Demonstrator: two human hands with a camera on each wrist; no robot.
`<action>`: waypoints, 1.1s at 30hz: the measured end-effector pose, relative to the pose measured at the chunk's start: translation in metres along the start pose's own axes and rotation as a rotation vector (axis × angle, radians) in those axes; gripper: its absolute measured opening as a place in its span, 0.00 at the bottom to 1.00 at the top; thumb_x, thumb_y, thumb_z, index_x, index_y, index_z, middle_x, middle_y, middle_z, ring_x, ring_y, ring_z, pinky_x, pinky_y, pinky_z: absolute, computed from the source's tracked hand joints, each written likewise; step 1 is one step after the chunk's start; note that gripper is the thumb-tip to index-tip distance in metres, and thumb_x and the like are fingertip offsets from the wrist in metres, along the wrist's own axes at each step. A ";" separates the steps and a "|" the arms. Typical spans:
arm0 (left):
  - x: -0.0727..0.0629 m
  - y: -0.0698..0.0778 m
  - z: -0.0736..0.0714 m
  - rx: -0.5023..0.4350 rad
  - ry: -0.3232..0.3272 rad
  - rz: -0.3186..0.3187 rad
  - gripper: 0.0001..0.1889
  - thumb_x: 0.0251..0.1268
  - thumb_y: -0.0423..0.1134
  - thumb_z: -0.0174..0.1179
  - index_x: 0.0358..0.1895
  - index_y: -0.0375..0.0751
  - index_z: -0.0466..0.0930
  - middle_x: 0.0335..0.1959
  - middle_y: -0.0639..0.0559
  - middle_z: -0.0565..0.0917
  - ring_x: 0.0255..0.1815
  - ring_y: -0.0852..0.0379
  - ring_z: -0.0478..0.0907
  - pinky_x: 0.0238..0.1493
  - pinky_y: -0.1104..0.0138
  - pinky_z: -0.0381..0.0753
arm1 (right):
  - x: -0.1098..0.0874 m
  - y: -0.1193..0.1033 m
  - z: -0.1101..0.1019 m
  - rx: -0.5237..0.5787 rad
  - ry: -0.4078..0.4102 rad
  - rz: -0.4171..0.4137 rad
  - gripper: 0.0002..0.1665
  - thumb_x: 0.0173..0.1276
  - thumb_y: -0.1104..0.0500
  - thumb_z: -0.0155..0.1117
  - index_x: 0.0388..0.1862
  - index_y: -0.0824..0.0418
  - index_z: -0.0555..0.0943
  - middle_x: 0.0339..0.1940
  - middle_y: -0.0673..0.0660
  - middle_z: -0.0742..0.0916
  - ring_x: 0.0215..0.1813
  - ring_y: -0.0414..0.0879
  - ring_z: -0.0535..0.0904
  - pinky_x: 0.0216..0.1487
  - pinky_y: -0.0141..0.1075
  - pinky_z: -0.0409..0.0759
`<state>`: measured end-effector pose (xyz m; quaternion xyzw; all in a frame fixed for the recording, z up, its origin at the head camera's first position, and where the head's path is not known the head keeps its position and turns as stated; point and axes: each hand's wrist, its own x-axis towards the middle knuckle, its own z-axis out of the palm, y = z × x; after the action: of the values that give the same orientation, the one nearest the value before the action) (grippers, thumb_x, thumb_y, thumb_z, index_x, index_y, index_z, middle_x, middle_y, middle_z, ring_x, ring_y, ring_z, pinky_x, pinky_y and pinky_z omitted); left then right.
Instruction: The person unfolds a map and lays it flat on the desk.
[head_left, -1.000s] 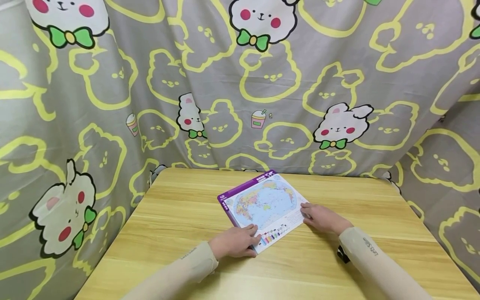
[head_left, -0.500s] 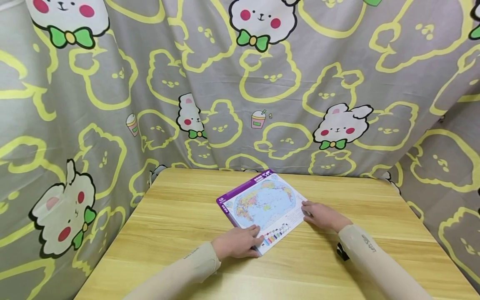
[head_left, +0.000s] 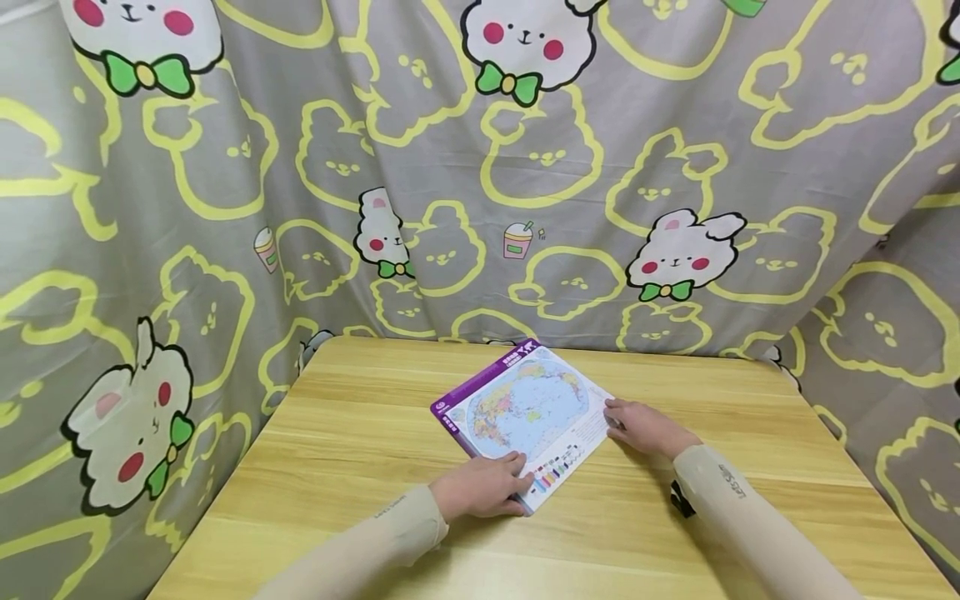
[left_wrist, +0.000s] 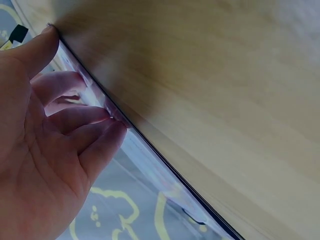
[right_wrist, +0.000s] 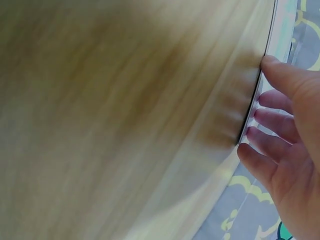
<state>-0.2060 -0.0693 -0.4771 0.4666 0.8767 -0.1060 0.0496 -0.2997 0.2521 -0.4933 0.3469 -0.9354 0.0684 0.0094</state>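
Note:
A thin, flat world map sheet (head_left: 551,408) with a purple header strip lies turned at an angle on the wooden table. The fingers of my left hand (head_left: 483,487) rest on its face near the lower corner, with the thumb at the edge. In the left wrist view, that left hand (left_wrist: 50,145) has its fingertips lightly bent against the map (left_wrist: 145,159). At the map's right side, my right hand (head_left: 648,429) touches the edge with its fingertips. The right wrist view has the right hand (right_wrist: 295,130) with fingers spread along the dark rim of the map (right_wrist: 283,27).
The wooden table (head_left: 360,433) extends around the map on all sides. Behind it and at both sides hangs a grey curtain (head_left: 450,150) with yellow outlines and white rabbit prints. The map's upper corner lies close to the table's back edge.
The map has turned slightly counterclockwise: its upper corner has gone left and its lower corner right. My left hand has slid right with it, and the right hand has moved slightly away from me.

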 end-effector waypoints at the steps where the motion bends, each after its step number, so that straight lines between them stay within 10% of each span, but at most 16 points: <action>1: 0.001 0.000 0.000 0.001 0.001 0.000 0.31 0.68 0.62 0.45 0.68 0.51 0.67 0.69 0.44 0.66 0.69 0.51 0.62 0.62 0.63 0.69 | 0.000 0.001 0.000 0.003 -0.002 0.007 0.10 0.67 0.61 0.61 0.41 0.67 0.78 0.56 0.73 0.77 0.53 0.67 0.76 0.54 0.55 0.74; 33: 0.021 0.011 -0.002 0.009 -0.003 -0.035 0.28 0.69 0.59 0.48 0.68 0.54 0.67 0.68 0.46 0.66 0.68 0.52 0.63 0.62 0.65 0.69 | 0.014 0.016 0.004 -0.013 -0.024 0.092 0.11 0.68 0.59 0.60 0.44 0.67 0.79 0.56 0.72 0.77 0.57 0.67 0.74 0.58 0.55 0.71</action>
<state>-0.2089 -0.0462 -0.4809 0.4514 0.8841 -0.1113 0.0472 -0.3205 0.2545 -0.4978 0.3043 -0.9508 0.0585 -0.0027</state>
